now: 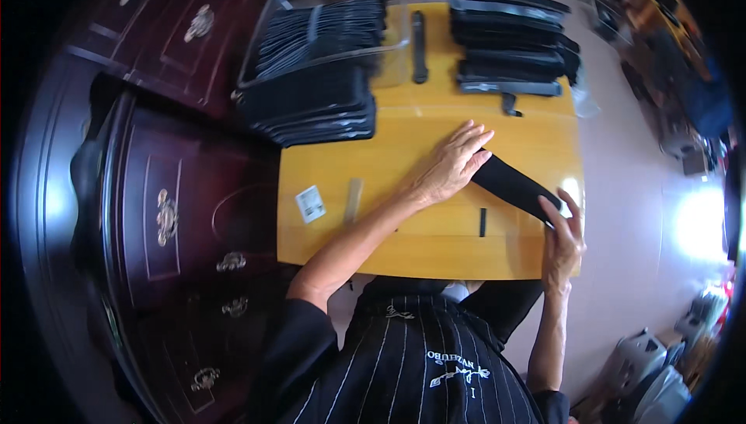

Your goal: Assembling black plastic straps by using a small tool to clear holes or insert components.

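Note:
A flat black strip [514, 184] of what looks like fabric slants between my hands over the right part of the yellow table [334, 171]. My left hand [454, 166] grips its far left end, thumb and fingers closed on it. The near right end is pinched in my right hand [564, 239], by the table's right edge. On the tabletop below the strip lies a short, narrow black piece [482, 222]. A white printed label [310, 204] and a thin beige strip [353, 200] rest further left.
At the back left, a clear plastic bin [402, 24] holds many folded black pieces; a stack of black flat pieces [318, 105] stands before it. Black bundles [509, 39] are piled back right. A long black strap [420, 47] lies between. Dark wooden drawers [167, 183] border the left.

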Motion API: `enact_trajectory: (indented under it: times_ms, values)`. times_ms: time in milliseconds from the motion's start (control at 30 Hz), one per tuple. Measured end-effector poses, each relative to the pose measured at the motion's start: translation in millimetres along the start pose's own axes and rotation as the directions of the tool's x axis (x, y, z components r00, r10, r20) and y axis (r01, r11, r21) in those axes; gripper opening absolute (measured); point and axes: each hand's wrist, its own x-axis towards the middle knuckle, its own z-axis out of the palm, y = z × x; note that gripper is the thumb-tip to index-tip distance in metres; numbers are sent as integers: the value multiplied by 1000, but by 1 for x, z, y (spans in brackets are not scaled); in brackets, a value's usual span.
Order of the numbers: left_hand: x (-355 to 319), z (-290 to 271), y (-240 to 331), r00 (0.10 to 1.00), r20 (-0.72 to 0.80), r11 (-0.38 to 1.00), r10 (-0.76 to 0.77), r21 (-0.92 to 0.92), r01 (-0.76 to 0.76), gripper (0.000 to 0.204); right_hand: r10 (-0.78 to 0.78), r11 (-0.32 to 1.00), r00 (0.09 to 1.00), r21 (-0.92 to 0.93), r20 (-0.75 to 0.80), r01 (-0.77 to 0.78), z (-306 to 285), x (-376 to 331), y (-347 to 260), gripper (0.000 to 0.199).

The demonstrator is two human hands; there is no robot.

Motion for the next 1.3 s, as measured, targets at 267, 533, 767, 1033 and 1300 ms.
enact_trajectory:
  times_ms: [267, 533, 767, 1033, 1300]
  values:
    - [-95, -88, 21, 750, 376, 98, -545, -859, 502, 45, -466, 885, 874, -67, -140, 461, 8, 25, -57, 46]
    - [-165, -170, 20, 875, -197, 390, -443, -921, -9, 48, -557, 816, 828, 231, 69, 530, 46, 46, -127, 34]
    - [-182, -204, -12, 612, -488, 668, -622, -739, 90, 19, 47, 752, 924, 595, 380, -283, 92, 77, -179, 15]
    - [-130, -252, -66, 494, -612, 782, -617, -547, 298, 17, -54, 820, 966, 563, 254, -102, 154, 128, -206, 28]
    - [-110, -269, -104, 460, -640, 788, -615, -477, 390, 13, -144, 881, 979, 470, 143, 62, 192, 154, -208, 23]
